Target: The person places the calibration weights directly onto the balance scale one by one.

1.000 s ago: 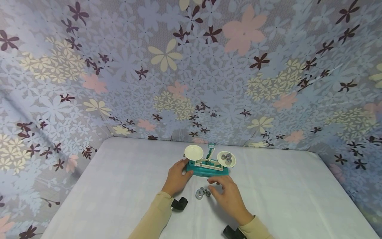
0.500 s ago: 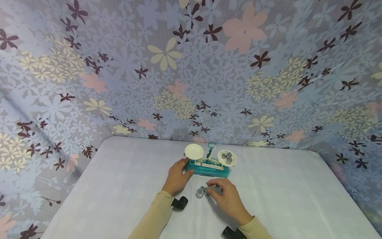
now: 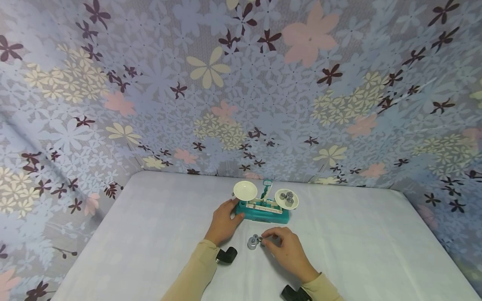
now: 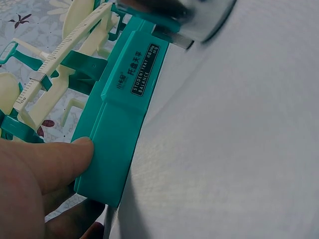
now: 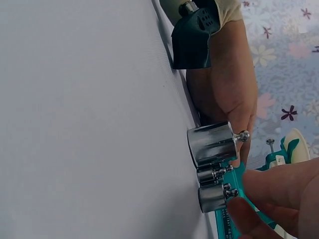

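A green and cream tray balance point(image 3: 263, 214) stands toward the back of the table. My left hand point(image 3: 222, 221) grips the left end of its base; in the left wrist view the thumb point(image 4: 75, 154) lies on the base, other fingers behind. Before the balance stand metal weights: a large one point(image 5: 212, 144) and smaller ones point(image 5: 211, 198) beside it. Just right of these is my right hand point(image 3: 287, 248), its thumb and forefinger bent and slightly apart near a small weight's knob point(image 5: 232, 192). No firm pinch shows. The hand partly hides the small weights.
The left pan point(image 3: 245, 191) is bare, and the right pan point(image 3: 280, 202) bears several small weights point(image 3: 289, 201). A black wrist camera point(image 3: 227, 256) sits at the left sleeve, another point(image 3: 295, 293) at the right. White cloth point(image 3: 158, 234) covers the table; a flowered curtain point(image 3: 241, 92) rises behind.
My right hand has come slightly down toward the small weights, and its thumb and forefinger have drawn closer together. The left hand keeps its hold on the balance.
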`<state>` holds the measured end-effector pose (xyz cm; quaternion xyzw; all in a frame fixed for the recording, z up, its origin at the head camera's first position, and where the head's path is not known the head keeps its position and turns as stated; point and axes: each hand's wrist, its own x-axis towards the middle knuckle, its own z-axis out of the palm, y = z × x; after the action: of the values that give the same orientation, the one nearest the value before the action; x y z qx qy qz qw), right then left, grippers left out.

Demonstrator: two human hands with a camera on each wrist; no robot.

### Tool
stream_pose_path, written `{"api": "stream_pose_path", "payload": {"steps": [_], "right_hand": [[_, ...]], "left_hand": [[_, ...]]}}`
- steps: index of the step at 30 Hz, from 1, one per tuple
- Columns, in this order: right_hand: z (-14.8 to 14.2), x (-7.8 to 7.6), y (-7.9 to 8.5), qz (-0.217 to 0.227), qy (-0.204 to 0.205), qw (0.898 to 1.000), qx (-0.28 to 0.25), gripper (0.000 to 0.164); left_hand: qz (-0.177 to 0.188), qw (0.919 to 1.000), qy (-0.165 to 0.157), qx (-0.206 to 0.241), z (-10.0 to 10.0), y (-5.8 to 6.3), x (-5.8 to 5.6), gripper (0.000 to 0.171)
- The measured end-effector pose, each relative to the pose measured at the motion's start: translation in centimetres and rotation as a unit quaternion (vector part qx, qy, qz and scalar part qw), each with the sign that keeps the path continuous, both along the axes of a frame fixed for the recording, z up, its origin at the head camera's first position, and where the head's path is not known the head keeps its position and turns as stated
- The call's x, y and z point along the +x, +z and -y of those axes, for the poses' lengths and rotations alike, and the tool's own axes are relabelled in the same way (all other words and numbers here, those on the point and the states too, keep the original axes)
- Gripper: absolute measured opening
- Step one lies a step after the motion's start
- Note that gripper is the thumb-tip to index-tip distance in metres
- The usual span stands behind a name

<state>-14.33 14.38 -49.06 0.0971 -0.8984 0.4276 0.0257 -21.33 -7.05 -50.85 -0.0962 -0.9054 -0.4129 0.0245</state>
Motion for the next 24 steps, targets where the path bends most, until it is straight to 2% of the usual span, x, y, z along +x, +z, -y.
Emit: {"api": "stream_pose_path", "payload": {"steps": [12,24], "right_hand": [[-0.18,0.00,-0.32,0.010,0.004,1.000,0.005,0.010],[-0.16,-0.06,-0.51,0.021,0.000,1.000,0.013,0.011]], "left_hand": [[-0.007,1.0000,-0.003,0.002,0.01,0.25,0.14,0.054],[0.008,1.0000,0.003,0.004,-0.12,0.30,0.17,0.055]]}}
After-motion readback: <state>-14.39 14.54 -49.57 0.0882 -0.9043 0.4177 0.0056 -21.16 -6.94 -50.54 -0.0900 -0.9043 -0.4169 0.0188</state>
